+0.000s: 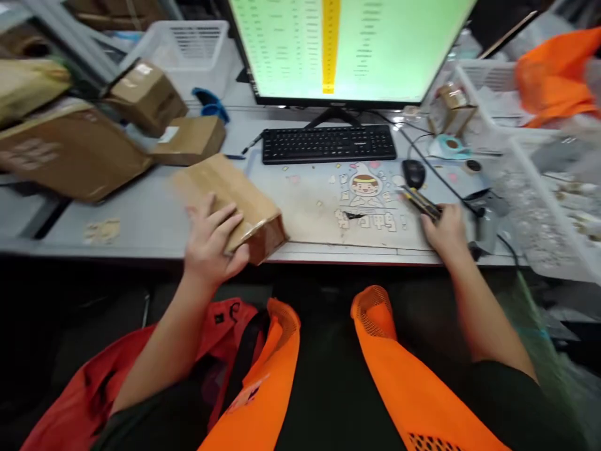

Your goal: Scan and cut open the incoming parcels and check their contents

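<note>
My left hand (213, 241) grips a brown cardboard box (225, 188) at the near left of the desk mat, with fingers spread over its top and the thumb along the near side. Shiny tape shows at the box's right end. On the right, my right hand (446, 228) is closed around a dark utility knife with yellow on it (422, 203), which points up and left. Whether its blade is out I cannot tell. Just beyond the knife lies a black mouse (413, 173). The printed desk mat (310, 207) stretches between my hands.
A black keyboard (328, 144) stands below a large monitor (352, 50). More cardboard boxes (75, 147) crowd the left side, with a white basket (197, 50) behind. At right are a tape roll (451, 145), a cable (441, 172) and white bins (554, 207).
</note>
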Demonstrator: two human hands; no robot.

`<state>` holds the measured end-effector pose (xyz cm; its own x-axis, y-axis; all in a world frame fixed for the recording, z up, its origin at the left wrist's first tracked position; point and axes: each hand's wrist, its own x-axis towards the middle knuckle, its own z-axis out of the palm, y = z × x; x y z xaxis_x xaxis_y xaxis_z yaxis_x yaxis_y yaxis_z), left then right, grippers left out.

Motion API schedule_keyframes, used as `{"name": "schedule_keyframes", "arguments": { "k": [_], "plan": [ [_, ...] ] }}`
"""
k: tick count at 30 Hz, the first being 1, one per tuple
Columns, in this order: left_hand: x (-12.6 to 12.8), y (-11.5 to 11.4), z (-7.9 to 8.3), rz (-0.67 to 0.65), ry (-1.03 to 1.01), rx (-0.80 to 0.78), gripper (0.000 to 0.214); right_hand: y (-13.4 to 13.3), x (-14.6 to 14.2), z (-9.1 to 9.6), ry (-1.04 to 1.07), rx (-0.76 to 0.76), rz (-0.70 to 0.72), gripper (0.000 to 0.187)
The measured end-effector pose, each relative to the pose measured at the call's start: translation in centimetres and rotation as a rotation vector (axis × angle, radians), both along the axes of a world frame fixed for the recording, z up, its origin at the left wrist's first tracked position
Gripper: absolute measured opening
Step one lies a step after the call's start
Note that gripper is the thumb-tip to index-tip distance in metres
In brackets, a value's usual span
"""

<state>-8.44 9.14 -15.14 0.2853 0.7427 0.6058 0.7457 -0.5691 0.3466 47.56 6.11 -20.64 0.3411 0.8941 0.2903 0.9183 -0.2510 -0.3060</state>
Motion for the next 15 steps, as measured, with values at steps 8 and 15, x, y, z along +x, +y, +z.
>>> {"name": "schedule_keyframes", "arguments": {
  "k": [8, 15],
  "plan": [
    [0.5, 0.5, 0.2, 0.033, 0.105, 0.074, 0.052, -3.2, -14.9, 2.5, 0.706, 0.054, 0.336, 0.066],
    [-0.1, -0.5, -1.0, 0.031, -0.008, 0.176, 0.050, -0.7, -15.8, 3.3, 0.337, 0.019, 0.286, 0.060]
  ]
}}
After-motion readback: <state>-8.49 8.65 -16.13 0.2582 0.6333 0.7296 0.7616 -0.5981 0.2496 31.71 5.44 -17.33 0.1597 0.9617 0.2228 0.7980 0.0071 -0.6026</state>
